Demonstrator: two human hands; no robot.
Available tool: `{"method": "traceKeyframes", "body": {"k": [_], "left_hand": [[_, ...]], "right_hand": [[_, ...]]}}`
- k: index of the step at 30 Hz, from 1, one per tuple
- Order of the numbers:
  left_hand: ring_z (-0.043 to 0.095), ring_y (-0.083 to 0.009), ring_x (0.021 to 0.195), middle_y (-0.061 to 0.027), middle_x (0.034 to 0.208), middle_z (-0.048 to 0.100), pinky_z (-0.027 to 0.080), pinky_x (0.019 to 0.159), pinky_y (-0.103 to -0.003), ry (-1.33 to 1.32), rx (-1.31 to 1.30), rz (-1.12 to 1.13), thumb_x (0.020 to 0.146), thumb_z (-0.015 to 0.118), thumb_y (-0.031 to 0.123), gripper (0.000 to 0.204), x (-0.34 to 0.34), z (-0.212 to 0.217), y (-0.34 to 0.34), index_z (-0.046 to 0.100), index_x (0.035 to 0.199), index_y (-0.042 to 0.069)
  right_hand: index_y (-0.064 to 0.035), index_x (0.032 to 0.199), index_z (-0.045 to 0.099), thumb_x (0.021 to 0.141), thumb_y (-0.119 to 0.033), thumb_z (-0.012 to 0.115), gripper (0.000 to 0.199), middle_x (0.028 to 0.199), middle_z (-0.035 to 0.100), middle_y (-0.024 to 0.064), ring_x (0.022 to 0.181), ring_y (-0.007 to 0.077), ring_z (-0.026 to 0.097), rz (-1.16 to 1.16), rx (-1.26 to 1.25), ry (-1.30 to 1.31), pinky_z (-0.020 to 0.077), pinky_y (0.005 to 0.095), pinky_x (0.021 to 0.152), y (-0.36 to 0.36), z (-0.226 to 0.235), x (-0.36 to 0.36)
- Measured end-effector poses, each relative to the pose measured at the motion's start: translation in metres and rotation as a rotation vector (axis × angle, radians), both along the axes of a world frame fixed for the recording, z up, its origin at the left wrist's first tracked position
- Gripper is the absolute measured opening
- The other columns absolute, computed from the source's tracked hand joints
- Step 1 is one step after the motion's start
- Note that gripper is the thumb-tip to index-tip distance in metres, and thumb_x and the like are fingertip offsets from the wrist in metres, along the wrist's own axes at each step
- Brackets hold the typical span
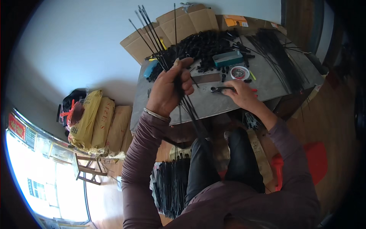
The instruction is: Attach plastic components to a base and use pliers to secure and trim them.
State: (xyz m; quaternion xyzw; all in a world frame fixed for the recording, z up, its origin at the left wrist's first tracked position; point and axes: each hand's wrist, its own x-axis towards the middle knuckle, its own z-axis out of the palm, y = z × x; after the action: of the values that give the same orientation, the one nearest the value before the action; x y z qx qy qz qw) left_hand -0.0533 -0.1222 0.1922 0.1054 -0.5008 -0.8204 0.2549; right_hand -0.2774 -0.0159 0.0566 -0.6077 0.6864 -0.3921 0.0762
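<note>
My left hand (pixel 169 84) is raised over the near left of the grey table and closed round a bunch of thin black rods (pixel 195 119). Their upper ends fan out above the fist, and the lower ends hang past the table edge towards my knees. A pair of pliers (pixel 218 89) with a dark head and red handle parts lies under my right hand (pixel 242 93), whose fingers are wrapped round it low over the tabletop. Just beyond that hand stands a round white tub (pixel 239 73) of small metal bits, with a teal box (pixel 228 59) behind it.
A heap of black parts (pixel 198 47) covers the back of the table (pixel 156 97), before cardboard sheets (pixel 190 21). More black rods (pixel 280 57) lie on the right. Bundled rods (pixel 171 187) stand beside my left leg. Yellow sacks (pixel 103 122) and a wooden stool (pixel 89 168) are left, a red stool (pixel 310 164) right.
</note>
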Motion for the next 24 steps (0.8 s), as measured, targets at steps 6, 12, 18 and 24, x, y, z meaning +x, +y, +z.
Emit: {"method": "traceKeyframes", "body": {"k": [6, 12, 18, 24], "left_hand": [[0.05, -0.0152, 0.067, -0.0024, 0.075, 0.048, 0.044, 0.063, -0.031, 0.165, -0.052, 0.072, 0.1, 0.046, 0.027, 0.036, -0.038, -0.019, 0.011, 0.049, 0.124, 0.0], [0.06, -0.0186, 0.077, -0.0079, 0.089, 0.06, 0.05, 0.072, -0.032, -0.001, -0.276, 0.119, 0.099, 0.048, 0.029, 0.041, -0.024, -0.027, 0.014, 0.052, 0.121, -0.004], [0.064, -0.0233, 0.089, -0.0112, 0.097, 0.063, 0.053, 0.079, -0.037, 0.058, -0.102, 0.188, 0.099, 0.047, 0.023, 0.037, -0.012, -0.028, 0.015, 0.048, 0.125, -0.004], [0.064, -0.0256, 0.088, -0.0107, 0.098, 0.063, 0.053, 0.079, -0.039, 0.053, -0.108, 0.172, 0.099, 0.045, 0.017, 0.035, -0.003, -0.015, -0.002, 0.044, 0.129, -0.002]], "right_hand": [[-0.0007, 0.115, 0.054, 0.097, -0.024, 0.052, 0.029, 0.084, 0.06, 0.0056, 0.074, 0.0112, 0.06, 0.626, 0.09, -1.146, 0.0483, 0.0233, 0.063, 0.026, 0.064, 0.091], [-0.0013, 0.112, 0.053, 0.099, -0.02, 0.048, 0.023, 0.068, 0.052, 0.0002, 0.048, 0.006, 0.046, 0.533, 0.086, -1.116, 0.0389, 0.0191, 0.045, 0.041, 0.054, 0.096], [-0.0027, 0.112, 0.054, 0.099, -0.025, 0.049, 0.026, 0.071, 0.055, 0.0028, 0.057, 0.008, 0.052, 0.557, 0.165, -1.034, 0.043, 0.0214, 0.051, 0.047, 0.045, 0.109], [-0.0004, 0.113, 0.055, 0.098, -0.033, 0.05, 0.036, 0.087, 0.062, 0.0062, 0.076, 0.011, 0.059, 0.457, 0.093, -0.894, 0.0484, 0.024, 0.067, 0.024, 0.028, 0.068]]}}
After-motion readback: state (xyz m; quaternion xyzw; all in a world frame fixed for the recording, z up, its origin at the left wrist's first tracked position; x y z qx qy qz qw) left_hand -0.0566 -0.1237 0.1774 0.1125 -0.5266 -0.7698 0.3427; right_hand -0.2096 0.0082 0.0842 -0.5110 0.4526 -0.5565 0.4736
